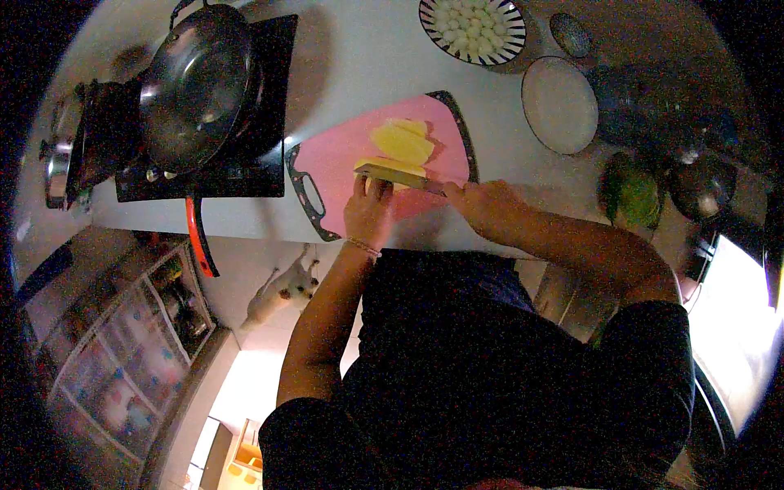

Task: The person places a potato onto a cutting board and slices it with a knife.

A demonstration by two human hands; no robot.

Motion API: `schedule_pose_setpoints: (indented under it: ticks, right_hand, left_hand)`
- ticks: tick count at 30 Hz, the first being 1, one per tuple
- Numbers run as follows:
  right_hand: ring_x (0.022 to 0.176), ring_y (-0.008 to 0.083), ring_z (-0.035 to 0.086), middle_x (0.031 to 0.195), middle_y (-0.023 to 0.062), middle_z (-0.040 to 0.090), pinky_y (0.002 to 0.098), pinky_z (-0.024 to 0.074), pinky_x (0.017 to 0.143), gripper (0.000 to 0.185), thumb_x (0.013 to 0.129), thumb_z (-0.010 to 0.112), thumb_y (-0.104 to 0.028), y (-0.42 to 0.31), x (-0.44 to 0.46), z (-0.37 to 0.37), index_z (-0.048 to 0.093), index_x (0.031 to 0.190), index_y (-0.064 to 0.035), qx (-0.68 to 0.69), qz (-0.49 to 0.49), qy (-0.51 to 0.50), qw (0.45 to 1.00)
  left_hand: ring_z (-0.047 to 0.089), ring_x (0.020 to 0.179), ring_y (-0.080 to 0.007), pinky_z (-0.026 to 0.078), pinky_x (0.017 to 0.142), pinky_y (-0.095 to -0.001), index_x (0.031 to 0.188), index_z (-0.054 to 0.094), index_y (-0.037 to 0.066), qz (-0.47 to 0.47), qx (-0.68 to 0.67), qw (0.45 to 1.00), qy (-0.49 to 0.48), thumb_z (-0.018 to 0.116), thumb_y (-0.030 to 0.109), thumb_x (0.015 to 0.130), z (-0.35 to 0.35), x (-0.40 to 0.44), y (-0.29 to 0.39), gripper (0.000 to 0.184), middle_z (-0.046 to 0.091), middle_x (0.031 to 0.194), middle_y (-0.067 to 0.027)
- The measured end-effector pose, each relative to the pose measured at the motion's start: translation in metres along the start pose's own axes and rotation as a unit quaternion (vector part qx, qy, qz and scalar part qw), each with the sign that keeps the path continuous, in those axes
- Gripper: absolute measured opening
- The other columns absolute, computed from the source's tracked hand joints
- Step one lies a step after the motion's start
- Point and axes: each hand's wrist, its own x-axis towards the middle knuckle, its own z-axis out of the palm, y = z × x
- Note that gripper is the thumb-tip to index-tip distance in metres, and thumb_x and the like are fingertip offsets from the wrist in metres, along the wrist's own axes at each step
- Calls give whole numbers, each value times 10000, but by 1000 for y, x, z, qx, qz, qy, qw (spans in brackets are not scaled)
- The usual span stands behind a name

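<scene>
A pink cutting board (327,163) with dark edges lies on the counter in front of me. My right hand (488,211) is closed round the handle of a knife (400,175), whose blade lies across a yellow block of food (371,164). Against the near side of that block, the bent fingers of my left hand (367,214) press and hold it. Several flat yellow slices (403,140) rest on the board just beyond the blade.
A large dark wok (196,90) sits on a black cooktop (273,106) at the left. Beyond the board are a striped bowl of pale pieces (518,33), a white plate (560,104) and a green vegetable (633,192). A cat (282,290) is on the floor.
</scene>
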Motion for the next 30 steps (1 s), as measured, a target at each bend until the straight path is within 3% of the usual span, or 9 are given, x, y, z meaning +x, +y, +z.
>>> schedule_pose_setpoints:
  ticks: [3, 6, 9, 15, 20, 27, 30]
  right_hand:
    - [651, 358, 630, 799, 194, 609, 461, 514, 530, 270, 775, 485, -36, 6, 0, 5, 417, 1033, 6, -18, -33, 37, 999]
    - [646, 359, 628, 792, 198, 609, 463, 510, 525, 252, 777, 479, -39, 8, 3, 2, 419, 1018, 5, -37, -32, 1, 999]
    - [670, 359, 630, 793, 197, 608, 461, 510, 533, 292, 782, 473, -41, 6, 3, -7, 415, 1063, 17, -24, -35, -3, 999]
    - [729, 365, 633, 826, 217, 612, 484, 508, 589, 371, 817, 452, -61, 3, 17, -3, 390, 1167, 45, 19, 16, -44, 999]
    - [752, 372, 637, 819, 227, 617, 498, 506, 609, 316, 836, 434, -80, 1, 25, -1, 411, 1116, 63, 43, 5, -15, 999]
    - [706, 390, 628, 787, 222, 612, 499, 500, 595, 211, 848, 421, -99, 4, 51, 14, 435, 1014, 30, -13, 22, -74, 997]
    - [668, 391, 622, 770, 217, 606, 495, 495, 571, 209, 836, 433, -109, 8, 55, 20, 437, 981, 40, 62, 30, -17, 998]
  left_hand:
    - [515, 1065, -339, 555, 598, -362, 989, 626, 91, 25, 8, 999, 19, 586, 94, 734, 6, -1, -5, 258, 544, 1146, -52]
    - [511, 1069, -342, 555, 599, -367, 994, 623, 105, 38, 42, 998, 7, 585, 98, 743, 6, 0, -6, 254, 545, 1144, -46]
    - [506, 1077, -339, 556, 601, -367, 1004, 621, 112, 0, 2, 1000, 1, 584, 101, 744, 0, 2, -1, 263, 545, 1145, -47]
    - [493, 1093, -339, 557, 595, -364, 1000, 621, 100, 35, 20, 999, -14, 574, 101, 748, 0, 3, -5, 256, 551, 1127, -48]
    - [489, 1096, -331, 557, 600, -356, 1024, 612, 102, 40, 20, 999, 10, 571, 92, 737, 5, 1, -6, 290, 535, 1154, -50]
    - [493, 1092, -320, 556, 623, -337, 1060, 608, 92, 50, 31, 998, 14, 570, 88, 727, -3, 3, -6, 335, 516, 1204, -55]
    - [488, 1092, -313, 555, 630, -332, 1059, 608, 79, 23, 46, 999, 4, 571, 85, 722, -3, 4, -1, 338, 522, 1197, -54]
